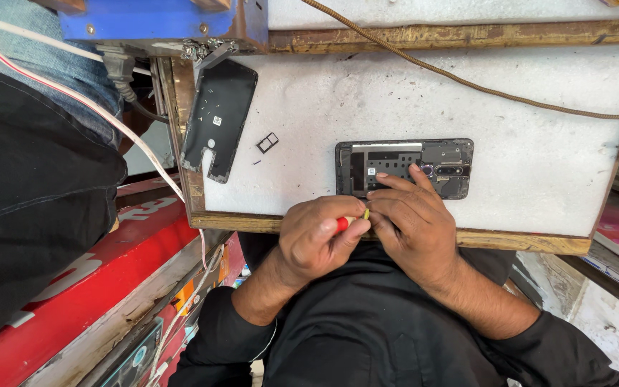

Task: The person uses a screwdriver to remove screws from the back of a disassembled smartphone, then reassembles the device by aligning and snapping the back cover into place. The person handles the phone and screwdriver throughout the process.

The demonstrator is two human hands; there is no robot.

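Note:
A black phone (402,168) with its back removed lies on the white work board (539,143), its inner parts showing. My left hand (317,240) is closed around a small screwdriver (343,223) with a red handle and a yellow end, just in front of the phone's near edge. My right hand (413,218) lies on the phone's near edge, index finger stretched over its middle. Its other fingertips are curled beside the screwdriver's yellow end. The screwdriver's tip is hidden between the two hands.
A black back panel (218,118) leans at the board's left end, with a small card tray (267,142) beside it. A brown cord (467,82) crosses the board. A blue box (145,18) sits at the top left. Another person in black (30,186) stands at left above a red counter (73,287).

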